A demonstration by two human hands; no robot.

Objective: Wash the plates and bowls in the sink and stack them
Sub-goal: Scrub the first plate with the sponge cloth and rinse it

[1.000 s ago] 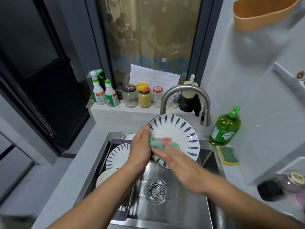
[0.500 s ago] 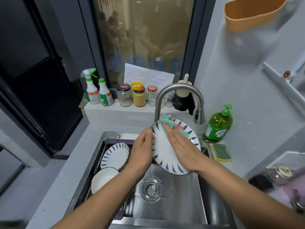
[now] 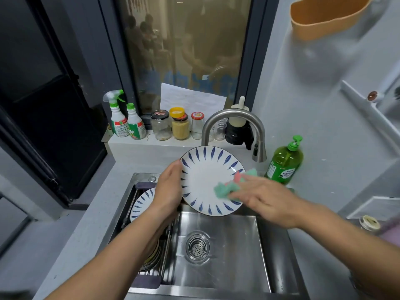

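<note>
Second plate [image 3: 140, 202] half behind the left hand [image 3: 170, 189].

Left hand [image 3: 168, 189] curled gripping, right hand [image 3: 267, 198] pressing flat

A dim window [image 3: 184, 57] sits between pale grey walls [image 3: 320, 100], above a jar-lined ledge [image 3: 151, 144].

The plate [image 3: 207, 178] I hold is white, ringed with dark blue leaf-shaped strokes, and the second plate [image 3: 140, 202] in the rack wears the same pattern. The cloth [image 3: 225, 188] on it is mint green with a patch of pink-red. The soap bottle [image 3: 284, 164] is clear green with a brighter green pump, the sink [image 3: 227, 256] and faucet [image 3: 233, 114] are brushed silver, the spray bottles [image 3: 134, 126] white with green caps, and the wall basket [image 3: 324, 20] pale orange.
</note>
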